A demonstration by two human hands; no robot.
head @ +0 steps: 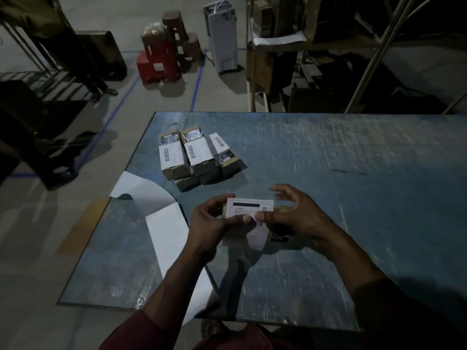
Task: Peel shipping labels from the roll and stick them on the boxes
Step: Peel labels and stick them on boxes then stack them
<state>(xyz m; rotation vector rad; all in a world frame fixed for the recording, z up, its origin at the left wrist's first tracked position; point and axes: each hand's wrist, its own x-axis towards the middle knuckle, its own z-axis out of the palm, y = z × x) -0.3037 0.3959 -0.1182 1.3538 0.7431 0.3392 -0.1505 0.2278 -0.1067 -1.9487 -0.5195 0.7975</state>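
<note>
Above the blue table [328,157] I hold a small brown box [279,232] with a white shipping label [249,207] laid over its top. My left hand [214,221] grips the box's left end, its thumb pressing the label's near edge. My right hand [293,213] holds the right end, thumb beside the left thumb on the label and fingers curled above. The label's lower part [255,237] hangs over the box's near side. A strip of white label backing [164,223] trails from the table's left edge toward me.
Several labelled boxes [197,155] stand packed together at the table's far left. Beyond the table are red and brown stools [164,59], a white appliance [222,39], metal shelving [328,59] on the right, and a person's legs [83,72] at the far left.
</note>
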